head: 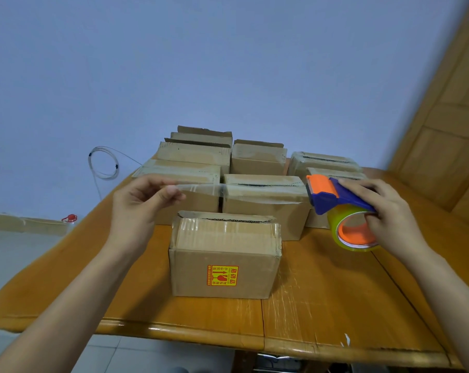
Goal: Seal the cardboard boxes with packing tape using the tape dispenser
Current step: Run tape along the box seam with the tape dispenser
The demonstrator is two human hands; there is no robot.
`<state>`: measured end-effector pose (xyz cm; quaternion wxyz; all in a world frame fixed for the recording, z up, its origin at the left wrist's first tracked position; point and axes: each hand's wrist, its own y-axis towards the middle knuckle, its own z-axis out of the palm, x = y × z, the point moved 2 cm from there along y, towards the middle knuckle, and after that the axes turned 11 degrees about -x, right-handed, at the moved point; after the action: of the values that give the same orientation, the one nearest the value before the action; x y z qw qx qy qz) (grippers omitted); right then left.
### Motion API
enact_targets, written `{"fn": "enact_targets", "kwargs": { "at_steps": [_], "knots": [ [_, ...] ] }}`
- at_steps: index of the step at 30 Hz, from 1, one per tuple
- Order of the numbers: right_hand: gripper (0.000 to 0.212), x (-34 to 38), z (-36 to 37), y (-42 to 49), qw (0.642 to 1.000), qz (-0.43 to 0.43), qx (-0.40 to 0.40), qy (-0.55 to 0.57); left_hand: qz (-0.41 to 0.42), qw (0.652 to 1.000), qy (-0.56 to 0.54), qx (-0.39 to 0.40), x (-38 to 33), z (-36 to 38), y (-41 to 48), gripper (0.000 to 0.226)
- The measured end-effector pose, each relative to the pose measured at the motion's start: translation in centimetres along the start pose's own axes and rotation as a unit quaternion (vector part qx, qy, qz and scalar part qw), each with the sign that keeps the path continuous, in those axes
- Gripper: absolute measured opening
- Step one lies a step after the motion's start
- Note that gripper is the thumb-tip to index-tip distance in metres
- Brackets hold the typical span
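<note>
A cardboard box (224, 254) with a red and yellow fragile sticker stands nearest me on the wooden table (322, 300); old tape shows on its top. My right hand (384, 211) grips the blue and orange tape dispenser (335, 200), raised above the table to the box's right, with its roll of clear tape (351, 232) hanging below. A strip of clear tape (228, 187) stretches from the dispenser leftwards, above the box. My left hand (141, 203) pinches the strip's free end at the far left.
Several more cardboard boxes (265, 203) stand in rows behind the near one, some with flaps up. A coiled white cable (104, 162) hangs on the blue wall. A wooden door (448, 117) is at the right. The table's front edge is close to me.
</note>
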<state>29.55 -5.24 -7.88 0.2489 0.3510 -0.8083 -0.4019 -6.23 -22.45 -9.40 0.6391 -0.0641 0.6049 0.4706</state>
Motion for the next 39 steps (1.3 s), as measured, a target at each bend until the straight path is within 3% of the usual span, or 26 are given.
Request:
{"fn": "enact_targets", "kwargs": {
  "at_steps": [10, 14, 18, 22, 27, 39],
  "knots": [
    [0.085, -0.2, -0.4, 0.1, 1.000, 0.011, -0.004, -0.010, -0.039, 0.992, 0.005, 0.122, -0.3, -1.2, 0.5, 0.034],
    [0.081, -0.2, -0.2, 0.2, 1.000, 0.010, -0.001, -0.005, -0.104, 0.985, -0.086, 0.105, -0.3, -0.8, 0.6, 0.035],
    [0.081, -0.1, -0.1, 0.0, 1.000, 0.012, -0.003, 0.000, -0.082, 0.991, -0.055, 0.093, -0.5, -0.5, 0.4, 0.030],
    [0.082, -0.4, -0.2, -0.2, 1.000, 0.012, -0.007, 0.003, -0.101, 0.988, -0.062, 0.102, 0.0, -0.7, 0.4, 0.057],
    [0.083, -0.5, -0.1, -0.2, 1.000, 0.014, -0.008, -0.001, -0.150, 0.978, -0.119, 0.086, 0.6, -0.1, -0.2, 0.075],
    [0.086, -0.4, 0.7, -0.7, 1.000, 0.016, -0.010, 0.002, -0.193, 0.972, -0.115, 0.065, 1.2, 0.0, -1.6, 0.081]
  ]
}}
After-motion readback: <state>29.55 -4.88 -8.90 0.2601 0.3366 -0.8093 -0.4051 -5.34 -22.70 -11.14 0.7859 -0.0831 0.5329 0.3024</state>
